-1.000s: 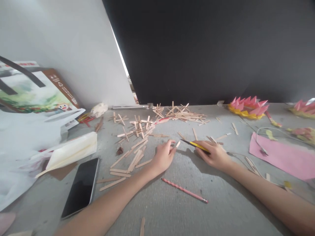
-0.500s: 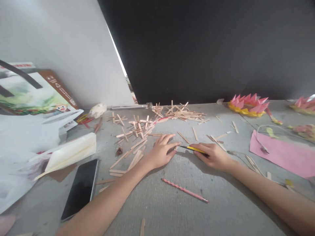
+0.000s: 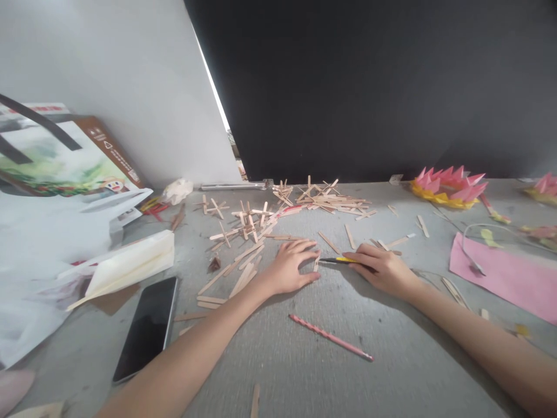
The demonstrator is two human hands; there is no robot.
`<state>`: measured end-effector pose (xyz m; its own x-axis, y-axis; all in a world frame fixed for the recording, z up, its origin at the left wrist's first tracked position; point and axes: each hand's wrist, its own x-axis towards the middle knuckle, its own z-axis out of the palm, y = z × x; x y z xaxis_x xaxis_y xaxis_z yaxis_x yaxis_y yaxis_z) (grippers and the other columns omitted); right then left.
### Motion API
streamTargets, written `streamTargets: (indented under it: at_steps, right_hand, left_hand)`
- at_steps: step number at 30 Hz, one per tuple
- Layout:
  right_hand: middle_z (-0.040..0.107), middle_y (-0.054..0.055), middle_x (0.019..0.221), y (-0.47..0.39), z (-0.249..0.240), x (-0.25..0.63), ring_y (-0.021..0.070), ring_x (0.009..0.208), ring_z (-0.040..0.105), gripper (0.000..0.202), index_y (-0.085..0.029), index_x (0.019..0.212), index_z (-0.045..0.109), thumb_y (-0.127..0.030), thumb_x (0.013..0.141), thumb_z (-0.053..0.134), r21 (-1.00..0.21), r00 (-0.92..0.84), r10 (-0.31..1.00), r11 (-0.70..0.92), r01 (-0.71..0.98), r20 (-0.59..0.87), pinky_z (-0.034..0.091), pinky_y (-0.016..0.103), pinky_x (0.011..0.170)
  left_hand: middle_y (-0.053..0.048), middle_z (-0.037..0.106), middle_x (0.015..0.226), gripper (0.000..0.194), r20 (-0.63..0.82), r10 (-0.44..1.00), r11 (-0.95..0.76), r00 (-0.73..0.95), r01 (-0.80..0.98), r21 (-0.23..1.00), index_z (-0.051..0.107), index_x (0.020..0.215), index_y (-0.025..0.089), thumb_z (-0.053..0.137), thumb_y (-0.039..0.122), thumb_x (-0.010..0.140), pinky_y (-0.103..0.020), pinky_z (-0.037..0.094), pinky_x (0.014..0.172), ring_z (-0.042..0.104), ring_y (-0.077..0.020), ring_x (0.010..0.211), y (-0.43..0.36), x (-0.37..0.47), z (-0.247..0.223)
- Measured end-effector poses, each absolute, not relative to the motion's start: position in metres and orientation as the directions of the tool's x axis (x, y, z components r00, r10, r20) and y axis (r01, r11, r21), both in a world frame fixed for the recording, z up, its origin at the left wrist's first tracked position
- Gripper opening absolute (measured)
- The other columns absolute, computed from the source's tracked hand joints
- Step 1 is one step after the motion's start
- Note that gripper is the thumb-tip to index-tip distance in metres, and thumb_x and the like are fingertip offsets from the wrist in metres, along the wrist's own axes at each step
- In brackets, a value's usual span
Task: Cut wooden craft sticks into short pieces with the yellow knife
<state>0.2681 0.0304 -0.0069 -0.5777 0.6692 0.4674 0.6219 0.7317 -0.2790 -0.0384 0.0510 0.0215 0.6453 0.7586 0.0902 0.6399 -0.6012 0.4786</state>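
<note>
My right hand (image 3: 383, 269) is closed round a yellow and black craft knife (image 3: 345, 260), its dark tip pointing left. The tip is by a short wooden stick piece (image 3: 317, 262) on the grey table (image 3: 322, 383). My left hand (image 3: 290, 268) lies on the table, fingers spread, with that piece between its thumb and fingertips; whether they touch it is hard to tell. Loose wooden sticks (image 3: 335, 200) are heaped beyond my hands, and several crossed stick pieces (image 3: 250, 223) stand left of the heap.
A pink pencil (image 3: 331, 337) lies in front of my hands. To the left are a phone (image 3: 147, 328), folded cream paper (image 3: 130, 264) and a printed bag (image 3: 56, 157). On the right are a pink paper sheet (image 3: 505, 278), a cable and a pink-and-yellow paper flower (image 3: 448, 186).
The view has shifted slightly, moving the scene a little to the right. My left thumb and fingers have spread farther apart, so the short stick piece shows more.
</note>
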Motion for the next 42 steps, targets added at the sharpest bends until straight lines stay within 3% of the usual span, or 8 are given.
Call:
streamTargets:
  at_steps: [6, 30, 37, 42]
  right_hand:
    - [0.071, 0.008, 0.097, 0.034, -0.008, 0.269, 0.0226, 0.088, 0.067, 0.032, -0.027, 0.132, 0.071, -0.03, 0.108, 0.051, -0.269, -0.591, 0.656, 0.744, 0.612, 0.47, 0.054, 0.038, 0.077]
    - [0.069, 0.008, 0.097, 0.032, -0.005, 0.266, 0.0215, 0.087, 0.067, 0.034, -0.028, 0.136, 0.071, -0.028, 0.107, 0.051, -0.285, -0.59, 0.652, 0.749, 0.598, 0.476, 0.054, 0.034, 0.075]
    - [0.069, 0.009, 0.099, 0.031, -0.002, 0.266, 0.0216, 0.087, 0.067, 0.037, -0.028, 0.139, 0.069, -0.024, 0.107, 0.05, -0.22, -0.625, 0.637, 0.758, 0.614, 0.451, 0.053, 0.034, 0.075]
    - [0.068, 0.008, 0.099, 0.03, 0.0, 0.266, 0.0226, 0.089, 0.065, 0.038, -0.027, 0.139, 0.069, -0.023, 0.107, 0.049, -0.208, -0.626, 0.641, 0.753, 0.624, 0.445, 0.052, 0.035, 0.078]
  left_hand:
    - [-0.006, 0.051, 0.161, 0.049, 0.145, 0.759, -0.617, 0.635, 0.629, 0.473, 0.068, 0.134, 0.029, 0.068, 0.057, 0.094, -0.058, 0.032, 0.123, 0.039, -0.033, 0.152, 0.049, -0.037, 0.017]
    - [-0.008, 0.05, 0.161, 0.048, 0.144, 0.761, -0.615, 0.633, 0.631, 0.473, 0.066, 0.134, 0.028, 0.067, 0.054, 0.095, -0.058, 0.031, 0.123, 0.039, -0.0337, 0.152, 0.047, -0.036, 0.019]
    - [-0.01, 0.052, 0.159, 0.06, 0.114, 0.761, -0.6, 0.639, 0.625, 0.499, 0.07, 0.127, 0.028, 0.08, 0.063, 0.08, -0.061, 0.029, 0.124, 0.041, -0.0358, 0.15, 0.056, -0.035, 0.016]
    - [-0.009, 0.052, 0.159, 0.06, 0.121, 0.751, -0.614, 0.649, 0.62, 0.489, 0.069, 0.127, 0.028, 0.079, 0.065, 0.08, -0.061, 0.027, 0.124, 0.041, -0.0349, 0.151, 0.06, -0.033, 0.012]
